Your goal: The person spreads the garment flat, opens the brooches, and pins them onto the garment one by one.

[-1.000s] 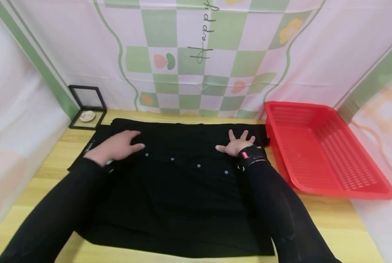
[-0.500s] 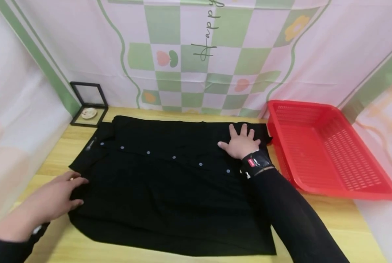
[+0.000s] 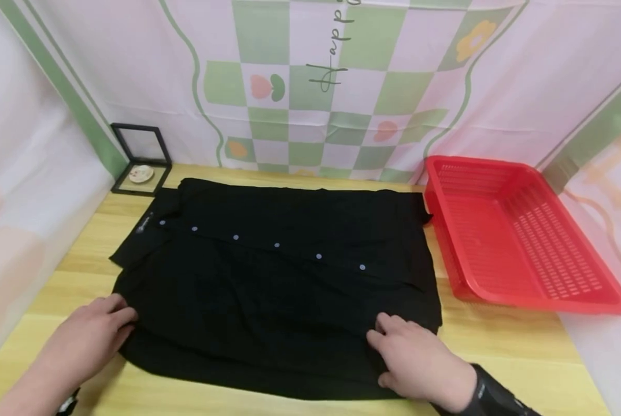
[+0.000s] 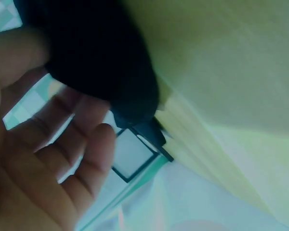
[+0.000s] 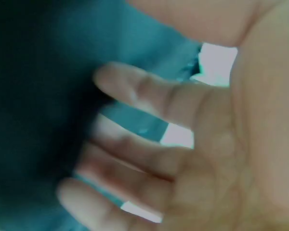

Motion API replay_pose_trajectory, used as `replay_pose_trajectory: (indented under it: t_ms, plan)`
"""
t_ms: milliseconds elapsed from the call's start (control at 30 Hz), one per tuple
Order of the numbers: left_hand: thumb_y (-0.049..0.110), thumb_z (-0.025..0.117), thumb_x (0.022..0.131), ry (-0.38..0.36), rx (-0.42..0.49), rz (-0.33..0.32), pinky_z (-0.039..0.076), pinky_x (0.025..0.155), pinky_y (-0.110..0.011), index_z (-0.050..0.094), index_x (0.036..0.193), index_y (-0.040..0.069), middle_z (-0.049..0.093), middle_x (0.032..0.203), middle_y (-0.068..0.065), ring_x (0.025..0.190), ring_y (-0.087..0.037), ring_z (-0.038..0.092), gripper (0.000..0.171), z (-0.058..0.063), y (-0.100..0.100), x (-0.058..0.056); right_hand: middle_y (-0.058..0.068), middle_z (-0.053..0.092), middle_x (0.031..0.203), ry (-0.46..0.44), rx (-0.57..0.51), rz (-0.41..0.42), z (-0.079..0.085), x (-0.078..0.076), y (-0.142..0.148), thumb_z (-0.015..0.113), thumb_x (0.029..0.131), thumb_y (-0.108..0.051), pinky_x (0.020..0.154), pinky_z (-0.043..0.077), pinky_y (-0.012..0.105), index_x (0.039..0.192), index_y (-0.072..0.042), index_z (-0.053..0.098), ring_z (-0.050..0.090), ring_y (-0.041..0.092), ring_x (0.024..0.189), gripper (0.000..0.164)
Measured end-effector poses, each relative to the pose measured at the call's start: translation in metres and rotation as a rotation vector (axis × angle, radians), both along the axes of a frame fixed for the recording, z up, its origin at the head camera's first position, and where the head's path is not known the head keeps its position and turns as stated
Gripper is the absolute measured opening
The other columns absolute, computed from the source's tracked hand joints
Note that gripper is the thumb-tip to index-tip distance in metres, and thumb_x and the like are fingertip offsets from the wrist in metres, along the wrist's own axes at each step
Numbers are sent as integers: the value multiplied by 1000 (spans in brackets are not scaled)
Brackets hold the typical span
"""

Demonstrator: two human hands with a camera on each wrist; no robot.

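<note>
l hand (image 3: 94,328) pinches blk shirt (image 3: 258,289) at edge, r hand (image 3: 417,358) bent on nr side, grip unclear.

Shirt (image 3: 258,300) is laid at centre of tabletop (image 3: 518,346), its row of buttons (image 3: 276,245) directed left to right. Basket (image 3: 498,242) is set just right of shirt. Hinged case (image 3: 141,144) is placed behind shirt at far left; small disc (image 3: 141,173) is seated on its base. Tabletop is backed by hanging cloth (image 3: 342,86). Left hand (image 3: 94,326) is positioned at shirt's left edge, right hand (image 3: 414,355) at its near-right part.
</note>
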State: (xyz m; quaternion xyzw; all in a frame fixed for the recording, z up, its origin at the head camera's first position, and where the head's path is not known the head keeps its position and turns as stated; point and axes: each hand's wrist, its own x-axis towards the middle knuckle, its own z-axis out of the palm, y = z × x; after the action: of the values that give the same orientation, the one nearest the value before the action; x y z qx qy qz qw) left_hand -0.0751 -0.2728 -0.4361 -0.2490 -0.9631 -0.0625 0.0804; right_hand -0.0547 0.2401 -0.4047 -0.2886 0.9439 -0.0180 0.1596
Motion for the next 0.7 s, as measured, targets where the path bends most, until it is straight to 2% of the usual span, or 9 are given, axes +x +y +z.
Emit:
replay_pose_trajectory:
  t_ms: [100,200,300,367,467,533,600,700]
  plan:
    - [4,84,70,34,24,11,45,57,-43,67,84,11,50,80,1,66,-21,52,23,-4,-3,1,2,55,105,55,-8,-23,-11,17,14,86,76,-37,71,50,39,99,-16,68,52,19,90,36]
    - [1,84,69,48,52,13,46,56,-43,65,84,11,50,79,1,63,-21,52,26,-7,-5,3,6,57,115,179,-58,-34,-18,26,25,82,82,-30,79,52,43,91,-20,66,55,23,100,21]
    - [1,83,67,80,82,11,47,55,-43,64,83,11,51,78,2,63,-21,53,27,-8,-7,3,10,58,119,277,-114,-47,-20,31,35,81,83,-25,86,51,45,85,-22,63,55,27,107,19]
    - [1,82,67,96,95,13,47,55,-43,64,82,12,51,78,2,63,-20,53,26,-9,-8,3,11,55,127,254,-114,-64,-19,36,39,84,80,-32,91,49,47,89,-22,65,51,28,115,23]
    - [3,83,67,112,93,21,46,54,-43,64,81,11,50,76,2,62,-20,51,25,-9,-8,3,14,45,139,128,-95,-82,-17,43,44,86,74,-45,97,44,51,95,-25,63,42,31,125,37]
    - [3,83,67,107,80,28,45,53,-43,63,80,11,48,75,1,61,-20,50,25,-10,-9,4,14,42,142,71,-91,-75,-17,45,45,86,73,-47,97,44,54,93,-28,60,39,33,126,37]
    - [2,84,67,93,68,41,44,53,-42,63,80,11,47,74,1,60,-20,48,26,-10,-9,5,16,43,142,79,-119,-47,-17,45,47,86,74,-43,96,43,56,87,-31,56,40,36,127,34]
    - [1,84,67,84,66,55,44,52,-42,62,80,11,47,75,1,60,-20,49,27,-10,-10,8,15,49,138,160,-190,-4,-15,43,51,85,77,-34,94,44,56,80,-36,53,44,38,126,32]
